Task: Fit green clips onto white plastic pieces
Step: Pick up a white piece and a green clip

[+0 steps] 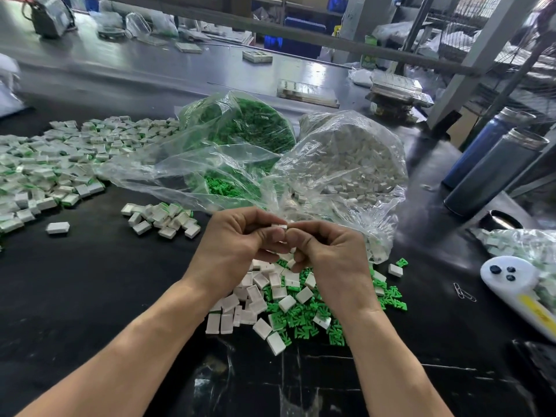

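Both hands meet at centre: left hand and right hand pinch one white piece between fingertips. Can't tell if a clip is on it. Loose green clips and white pieces piled at 6 o'clock below hands; finished pile at 10. Parts look light, rigid, slick; grip by the flat sides.

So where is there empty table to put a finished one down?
The bare black table left of the left hand, below the small white heap, is free. Under both hands the loose pile is crowded; to the right sit the bottles.
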{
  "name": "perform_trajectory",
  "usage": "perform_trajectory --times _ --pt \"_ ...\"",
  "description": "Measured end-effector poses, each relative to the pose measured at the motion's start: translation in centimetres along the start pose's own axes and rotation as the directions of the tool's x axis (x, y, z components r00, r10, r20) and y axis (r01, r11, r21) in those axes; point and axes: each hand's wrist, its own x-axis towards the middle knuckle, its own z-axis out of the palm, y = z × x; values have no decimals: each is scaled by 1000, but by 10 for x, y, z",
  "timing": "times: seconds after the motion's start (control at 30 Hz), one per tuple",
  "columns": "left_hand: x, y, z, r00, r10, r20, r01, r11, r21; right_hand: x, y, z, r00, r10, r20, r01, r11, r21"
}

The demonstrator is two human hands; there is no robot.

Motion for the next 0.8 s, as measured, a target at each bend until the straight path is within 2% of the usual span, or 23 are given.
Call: perform_trajectory --times 0.2,0.53,0.67,0.8 --pt "-1 -4 1 998 -40 37 39 999 26 0 0 -3 1000 2 1 -2 999 -34" --pt "-3 -6 1 999 -30 11 29 996 79 -4 -1 -2 998 -65 24 67 990 -126" --pt "-4 -6 3 1000 -25 -5 26 998 57 -5 -2 -3 999 -46 14 47 997 -54" --pt "-5 -6 3 1000 -21 -4 21 998 59 -5 -3 -1 998 -47 30 49 996 -70"
